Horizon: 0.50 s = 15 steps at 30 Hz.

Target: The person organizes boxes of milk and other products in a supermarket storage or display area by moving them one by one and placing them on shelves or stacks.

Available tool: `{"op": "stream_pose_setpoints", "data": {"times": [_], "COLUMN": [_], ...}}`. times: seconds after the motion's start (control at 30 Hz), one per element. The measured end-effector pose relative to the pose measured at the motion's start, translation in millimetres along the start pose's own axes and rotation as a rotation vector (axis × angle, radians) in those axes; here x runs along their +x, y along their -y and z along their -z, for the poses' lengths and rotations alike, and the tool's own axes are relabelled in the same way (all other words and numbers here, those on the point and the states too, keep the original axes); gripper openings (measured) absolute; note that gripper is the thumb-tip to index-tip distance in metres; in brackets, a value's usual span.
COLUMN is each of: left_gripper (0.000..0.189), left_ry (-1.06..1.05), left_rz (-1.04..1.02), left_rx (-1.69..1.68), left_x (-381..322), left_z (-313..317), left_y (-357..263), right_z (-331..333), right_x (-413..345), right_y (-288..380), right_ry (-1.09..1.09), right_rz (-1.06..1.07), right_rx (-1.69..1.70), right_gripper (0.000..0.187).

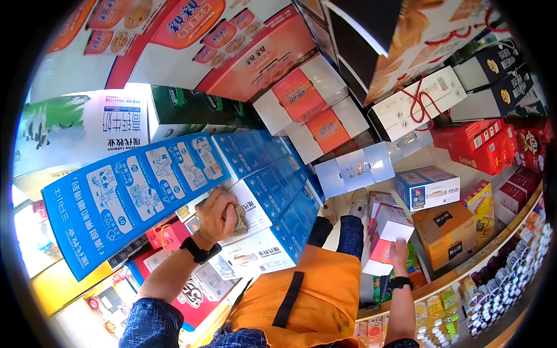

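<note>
My left hand (217, 215) is closed around a crumpled grey-brown cloth (239, 219). It presses the cloth against the white end of a milk carton box (254, 206) in a stack with blue sides. Beside that hand, a tall blue printed cardboard panel (139, 195) slants up to the left. On the other side, my right hand (399, 257) is at the edge of a red and white box (383, 250). Its fingers are partly hidden, so I cannot tell whether they grip the box. Both wrists wear dark bands.
An orange apron (300, 296) covers my front. Pale blue boxes (354, 168) stand ahead, near red and white cartons (300, 93). A brown carton (444, 232) and a blue and white box (426, 188) lie right. Shelves of bottles (500, 278) curve along the right edge.
</note>
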<state>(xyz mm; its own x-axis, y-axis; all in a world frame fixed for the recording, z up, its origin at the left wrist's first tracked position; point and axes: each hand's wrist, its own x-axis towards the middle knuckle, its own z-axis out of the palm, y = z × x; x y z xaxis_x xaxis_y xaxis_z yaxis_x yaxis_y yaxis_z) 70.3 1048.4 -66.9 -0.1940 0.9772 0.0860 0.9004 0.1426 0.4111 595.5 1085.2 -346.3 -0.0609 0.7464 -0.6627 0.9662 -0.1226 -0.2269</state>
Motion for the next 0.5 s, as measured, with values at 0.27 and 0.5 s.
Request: {"op": "stream_pose_setpoints", "data": {"times": [0.27, 0.5], "left_gripper": [0.008, 0.012], "left_ry": [-0.061, -0.093], "left_rz": [0.018, -0.038], "left_rx": [-0.068, -0.091], "left_x": [-10.8, -7.3], "left_z": [-3.4, -6.2], "left_y": [6.7, 13.9], "right_z": [140.6, 103.5], "right_x": [124.6, 190.4], "right_y": [363.4, 522.8], "right_ry": [-0.219, -0.317], "right_rz": [1.013, 1.241], "right_rx": [0.230, -0.204], "right_gripper": [0.036, 0.029]}}
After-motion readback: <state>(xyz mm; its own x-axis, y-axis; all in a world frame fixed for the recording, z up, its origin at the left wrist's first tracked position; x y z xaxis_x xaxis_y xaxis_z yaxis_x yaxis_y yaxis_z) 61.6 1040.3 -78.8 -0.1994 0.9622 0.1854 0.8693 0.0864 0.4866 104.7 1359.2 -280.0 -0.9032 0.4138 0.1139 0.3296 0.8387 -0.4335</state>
